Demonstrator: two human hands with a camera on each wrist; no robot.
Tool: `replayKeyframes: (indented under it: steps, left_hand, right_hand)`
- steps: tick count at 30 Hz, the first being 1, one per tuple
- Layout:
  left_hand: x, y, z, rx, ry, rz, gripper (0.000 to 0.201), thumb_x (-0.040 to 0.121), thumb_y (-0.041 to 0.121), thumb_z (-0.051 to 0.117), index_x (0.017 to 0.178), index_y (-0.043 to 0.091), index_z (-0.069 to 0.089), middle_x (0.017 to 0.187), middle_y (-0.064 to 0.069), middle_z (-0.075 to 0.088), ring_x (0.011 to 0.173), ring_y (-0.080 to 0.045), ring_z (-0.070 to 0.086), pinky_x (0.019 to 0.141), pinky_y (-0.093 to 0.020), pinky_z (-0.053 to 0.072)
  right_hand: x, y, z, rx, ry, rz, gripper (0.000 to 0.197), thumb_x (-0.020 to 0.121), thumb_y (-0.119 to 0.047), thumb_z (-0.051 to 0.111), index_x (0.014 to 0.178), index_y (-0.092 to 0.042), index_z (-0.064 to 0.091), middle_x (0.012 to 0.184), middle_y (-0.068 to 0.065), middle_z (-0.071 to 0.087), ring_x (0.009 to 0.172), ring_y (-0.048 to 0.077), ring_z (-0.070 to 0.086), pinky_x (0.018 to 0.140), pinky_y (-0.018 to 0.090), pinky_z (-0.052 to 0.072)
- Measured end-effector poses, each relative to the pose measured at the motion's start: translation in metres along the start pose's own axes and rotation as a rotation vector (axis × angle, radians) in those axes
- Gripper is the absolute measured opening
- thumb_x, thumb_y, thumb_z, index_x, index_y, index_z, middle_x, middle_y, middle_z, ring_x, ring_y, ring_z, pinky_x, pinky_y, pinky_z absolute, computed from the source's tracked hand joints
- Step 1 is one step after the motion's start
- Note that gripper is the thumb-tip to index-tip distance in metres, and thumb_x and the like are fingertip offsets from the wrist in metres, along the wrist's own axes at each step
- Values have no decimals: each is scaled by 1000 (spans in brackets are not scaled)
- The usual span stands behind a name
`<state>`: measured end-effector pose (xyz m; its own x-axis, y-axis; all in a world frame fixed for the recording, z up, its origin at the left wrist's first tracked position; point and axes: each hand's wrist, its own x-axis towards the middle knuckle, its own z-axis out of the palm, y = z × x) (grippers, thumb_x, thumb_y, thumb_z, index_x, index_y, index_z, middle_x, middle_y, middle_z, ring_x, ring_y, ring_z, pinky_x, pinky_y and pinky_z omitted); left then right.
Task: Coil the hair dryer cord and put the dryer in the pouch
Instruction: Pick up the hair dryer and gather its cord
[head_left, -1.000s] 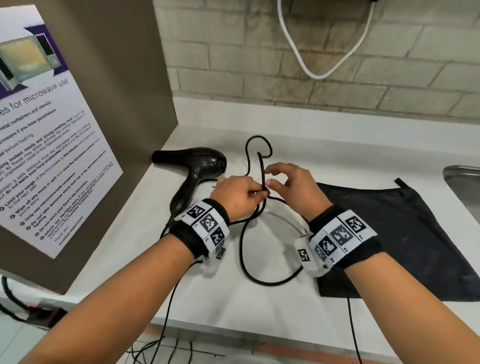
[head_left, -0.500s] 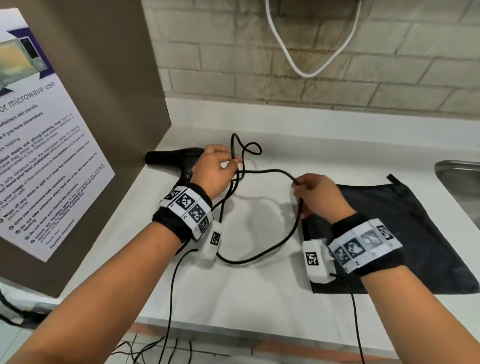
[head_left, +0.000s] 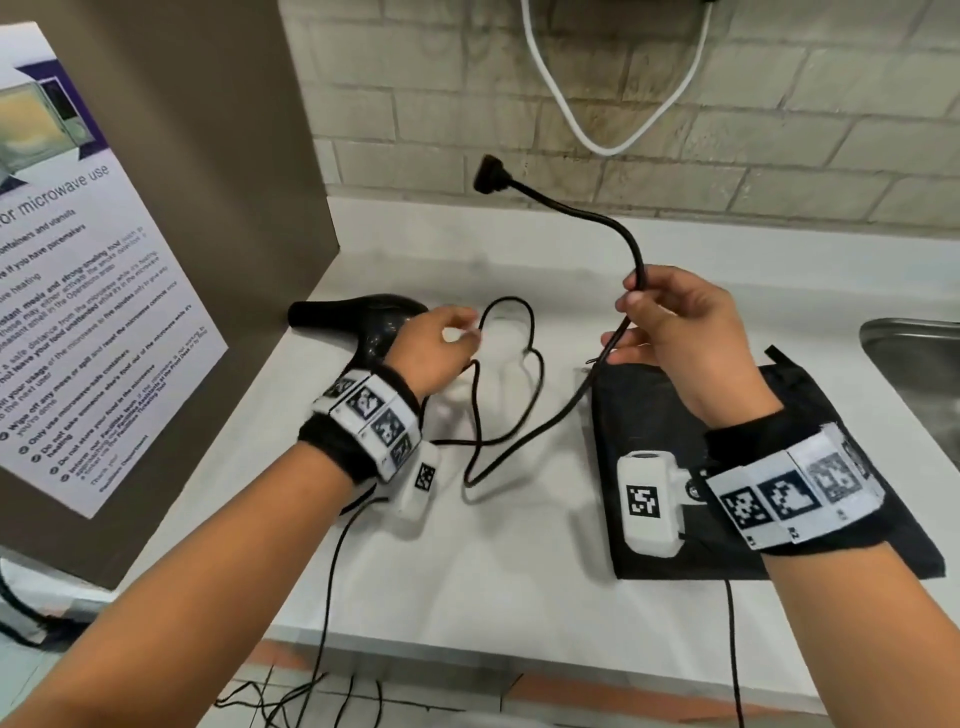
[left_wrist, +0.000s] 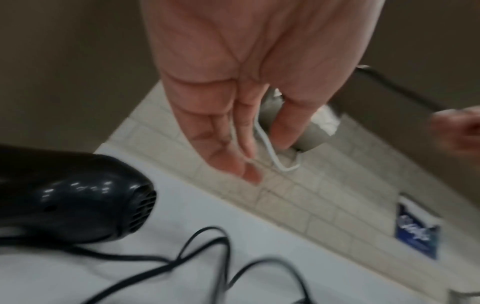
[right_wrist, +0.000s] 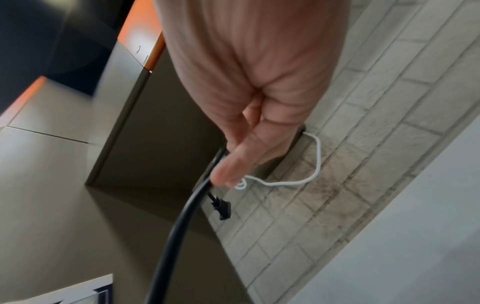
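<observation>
The black hair dryer lies at the back left of the white counter. Its black cord lies in loose loops beside it. My left hand hovers just right of the dryer, fingers straight and holding nothing. My right hand is raised above the pouch's left edge and pinches the cord near its free end. The plug sticks up in the air beyond it. The flat black pouch lies on the counter at the right.
A brown cabinet side with a microwave poster walls off the left. A steel sink sits at the far right. A white cable hangs on the brick wall behind. Thin black wires drop over the counter's front edge.
My left hand has let go of the gathered loops, which now lie on the counter. My right hand has risen along the cord, lifting the plug end into the air.
</observation>
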<state>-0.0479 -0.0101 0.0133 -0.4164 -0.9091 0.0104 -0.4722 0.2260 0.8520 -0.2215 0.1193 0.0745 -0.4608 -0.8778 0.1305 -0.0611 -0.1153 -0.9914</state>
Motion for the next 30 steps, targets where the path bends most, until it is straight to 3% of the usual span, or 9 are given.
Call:
replayKeyframes:
  steps: [2,5,7,11,14,17,22,25,30]
  left_hand:
    - [-30,16,3,-166,-155,120,26,95,16,48,116,6,59,104,0,62,78,9,59,65,-2,41]
    - [-63,22,10,-323,-523,139,26,96,13,40,117,8,54,97,0,63,82,2,60,77,-8,44]
    - [-68,17,9,-350,-611,181,18,97,8,40,107,12,54,76,5,61,68,-2,60,72,-13,48]
    - [-51,6,-13,-88,-315,222,15,94,19,49,85,17,62,58,10,49,51,-1,45,56,-13,41]
    - [-34,-16,-37,369,-269,171,11,89,22,59,81,18,66,69,8,59,66,-6,53,70,-24,40]
    - [-20,-34,-55,563,-218,80,14,90,27,56,82,22,66,76,2,52,76,-19,53,73,-28,38]
    - [3,-14,-75,34,34,31,30,98,15,41,69,15,50,65,-3,53,45,-2,58,54,-23,49]
    - [21,2,-71,-216,111,88,28,99,16,38,73,17,48,73,0,53,53,3,63,56,-13,50]
    - [54,7,-61,-168,194,124,27,96,20,47,71,22,54,68,0,53,45,0,58,51,-17,49]
  right_hand:
    - [3,1,12,-1,-8,-18,17,91,2,49,84,-12,54,80,5,51,45,11,62,46,23,55]
    - [11,10,28,-5,-5,-32,12,90,2,51,87,-10,51,82,6,50,44,12,63,45,22,54]
    - [17,16,34,16,2,-22,15,90,2,51,84,-12,51,82,5,49,43,12,62,45,23,54]
    - [31,19,37,86,4,7,17,91,2,50,81,-12,50,83,6,47,44,11,60,50,23,56]
    - [49,10,31,161,28,12,19,91,5,47,80,-10,48,76,6,45,41,9,59,52,23,57]
    - [66,3,20,174,35,1,20,91,5,47,79,-10,47,70,6,45,42,9,60,55,24,58]
    - [85,12,17,175,29,32,20,90,5,49,77,-10,47,69,6,47,46,11,63,56,24,57]
    - [100,21,19,179,-4,81,19,90,6,50,77,-8,48,71,6,52,46,11,62,55,24,57]
    - [132,42,26,61,-30,160,17,89,7,50,78,-6,50,70,10,52,38,9,57,47,22,54]
